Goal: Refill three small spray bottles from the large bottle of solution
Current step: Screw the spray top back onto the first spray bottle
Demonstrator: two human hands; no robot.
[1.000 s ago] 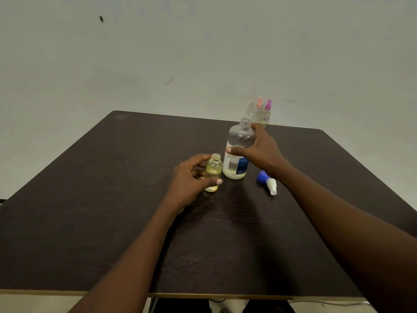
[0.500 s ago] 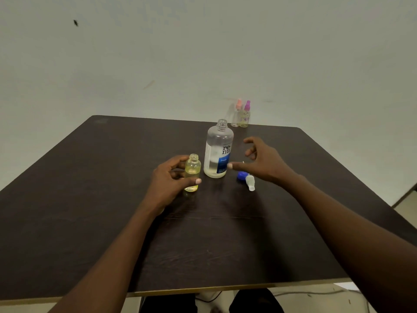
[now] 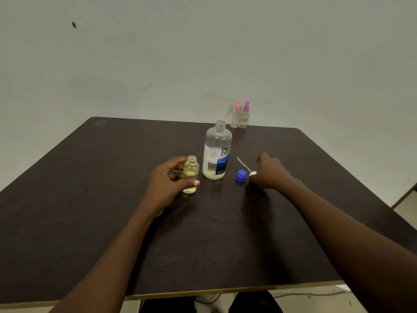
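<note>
While the left hand (image 3: 167, 184) steadies an uncapped small spray bottle (image 3: 191, 173) upright on the dark desk (image 3: 90, 199), fingers curled round its clear barrel and thumb across the front, the right hand (image 3: 272, 175) pinches a white spray head (image 3: 253, 173) low over the desktop. The head's thin dip tube (image 3: 243, 164) slants away and to the left, its free end aimed toward the large bottle of solution (image 3: 216, 152), which stands open-necked between the two hands. The small bottle's threaded mouth therefore lies left of the tube tip, beyond the large bottle; the tube would likely have to swing upright, tip down, before it could go in. A blue cap (image 3: 241, 175) lies just beside the right fingers. The small bottle shows pale yellow liquid; the large one, smooth, translucent and blue-labelled, looks low. Two capped spray bottles, pink-topped (image 3: 236, 116) and purple-topped (image 3: 245, 116), stand side by side at the desk's far edge.
</note>
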